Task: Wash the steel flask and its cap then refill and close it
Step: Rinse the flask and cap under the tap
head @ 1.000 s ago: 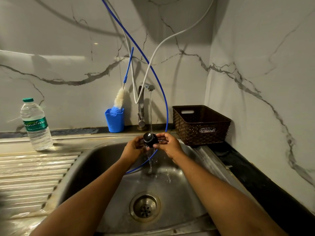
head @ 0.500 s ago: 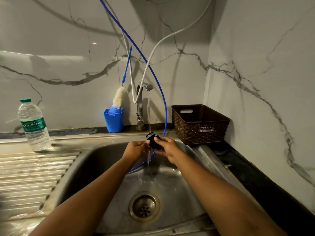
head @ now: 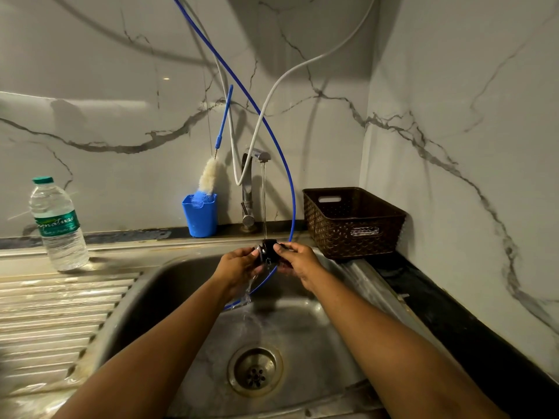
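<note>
Right then — both hands were out over the sink point(head: 145, 285), w/ the small black cap point(head: 268, 249) held between them directly under the tap point(head: 252, 173). Left hand point(head: 239, 267) had its fingers curled round the cap's left side, thumb up near the top; right hand point(head: 295, 260) pinched the right side w/ thumb and fingertips, so both were closed on it. A thin stream of water fell from the spout straight onto the cap and splashed off below the left hand, running down the basin toward the drain point(head: 255, 371). A blue hose point(head: 281, 152) looped down from above, passing just behind the hands and dipping into the sink; a white hose point(head: 272, 95) hung beside it, near the tap. On the back ledge stood a blue cup point(head: 200, 217) w/ a bottle brush point(head: 210, 173) leaning in it, approx. left of the tap, and a brown basket point(head: 352, 222) sat to the right — well apart from the hands. A plastic water bottle point(head: 57, 225), green cap on, stood upright at the far left by the draining board point(head: 51, 313). Couldn't see the steel flask anywhere.
</note>
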Demonstrator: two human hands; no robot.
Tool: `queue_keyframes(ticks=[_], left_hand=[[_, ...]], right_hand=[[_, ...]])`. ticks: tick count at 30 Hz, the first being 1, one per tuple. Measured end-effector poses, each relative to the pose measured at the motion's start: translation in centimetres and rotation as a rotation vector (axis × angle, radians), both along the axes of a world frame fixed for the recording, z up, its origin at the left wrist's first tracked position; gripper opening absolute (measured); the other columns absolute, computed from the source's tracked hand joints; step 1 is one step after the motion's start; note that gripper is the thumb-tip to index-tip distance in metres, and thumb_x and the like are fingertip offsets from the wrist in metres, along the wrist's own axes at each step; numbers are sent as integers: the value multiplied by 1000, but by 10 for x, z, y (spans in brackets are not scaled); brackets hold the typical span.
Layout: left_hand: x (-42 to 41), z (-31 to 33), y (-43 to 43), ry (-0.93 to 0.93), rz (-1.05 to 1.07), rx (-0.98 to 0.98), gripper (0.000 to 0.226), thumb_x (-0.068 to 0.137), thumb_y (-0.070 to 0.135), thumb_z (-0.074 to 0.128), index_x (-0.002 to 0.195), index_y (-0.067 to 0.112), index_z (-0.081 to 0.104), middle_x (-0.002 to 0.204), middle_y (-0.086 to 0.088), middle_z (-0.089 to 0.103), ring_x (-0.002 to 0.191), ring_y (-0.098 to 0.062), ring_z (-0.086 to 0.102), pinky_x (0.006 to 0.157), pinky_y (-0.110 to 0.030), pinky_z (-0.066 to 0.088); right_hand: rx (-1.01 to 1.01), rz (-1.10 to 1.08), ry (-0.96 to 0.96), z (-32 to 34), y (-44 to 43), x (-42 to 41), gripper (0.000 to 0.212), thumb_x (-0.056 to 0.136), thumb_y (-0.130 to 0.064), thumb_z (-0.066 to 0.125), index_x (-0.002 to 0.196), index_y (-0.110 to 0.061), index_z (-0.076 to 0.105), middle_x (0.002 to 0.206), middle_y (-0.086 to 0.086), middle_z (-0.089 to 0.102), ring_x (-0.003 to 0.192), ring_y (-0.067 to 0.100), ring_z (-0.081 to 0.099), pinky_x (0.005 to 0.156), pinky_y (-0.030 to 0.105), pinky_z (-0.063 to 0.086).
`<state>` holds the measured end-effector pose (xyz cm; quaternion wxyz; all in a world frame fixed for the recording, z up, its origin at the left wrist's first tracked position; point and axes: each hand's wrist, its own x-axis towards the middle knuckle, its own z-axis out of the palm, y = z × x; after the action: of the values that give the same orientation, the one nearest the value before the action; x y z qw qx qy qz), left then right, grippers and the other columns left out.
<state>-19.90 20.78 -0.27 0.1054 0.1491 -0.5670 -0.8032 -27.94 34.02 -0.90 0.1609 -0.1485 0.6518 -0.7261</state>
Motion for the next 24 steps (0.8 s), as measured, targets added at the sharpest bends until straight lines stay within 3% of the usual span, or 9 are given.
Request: queue_keyframes(ticks=[2,4,7,11,16,20,24], left_hand=[[3,0,1,-16,-37,4,25,98,1,40,116,5,56,106,-13,62,92,-22,63,65,-27,58],[4,-2,-1,-42,-71,4,27,98,1,36,116,7,56,107,-15,63,95,-24,63,75,-32,55],[5,-5,-4,-79,-81,17,24,100,5,36,110,8,58,103,-15,65,95,-25,63,80,-35,53],[4,-6,-4,-91,-72,35,23,99,8,39,113,7,57,105,-17,65,96,-26,63,77,-34,53],[4,-8,-7,-104,-97,-17,25,98,6,42,118,9,55,109,-15,64,96,-25,62,78,-34,53],[5,-10,-10,-95,-90,-37,28,97,2,42,120,11,54,110,-15,64,98,-26,62,77,-35,53],[4,-7,-15,-11,20,-135,31,89,-7,50,111,13,57,113,-12,62,97,-21,63,73,-31,53]], right_hand=[[5,3,-20,0,1,2,37,85,-12,65,120,-4,55,119,16,59,94,25,62,65,23,56],[-11,-10,27,0,-1,3,38,83,-5,66,120,-2,55,116,15,59,101,27,60,63,18,55],[-6,-33,112,0,-6,4,38,80,1,68,117,1,57,115,17,62,104,24,60,74,19,54],[69,-56,166,-5,-12,1,40,79,-5,71,116,-1,59,114,14,64,106,25,61,93,35,51],[135,-50,215,-6,-12,1,43,79,-8,72,120,-4,58,116,12,63,108,23,59,96,37,49],[165,-27,257,-3,-9,4,44,81,-6,69,123,-5,56,113,4,60,105,16,56,95,30,47],[147,8,220,-1,-10,5,48,81,-4,69,126,-9,54,121,11,59,112,23,57,95,34,49]])
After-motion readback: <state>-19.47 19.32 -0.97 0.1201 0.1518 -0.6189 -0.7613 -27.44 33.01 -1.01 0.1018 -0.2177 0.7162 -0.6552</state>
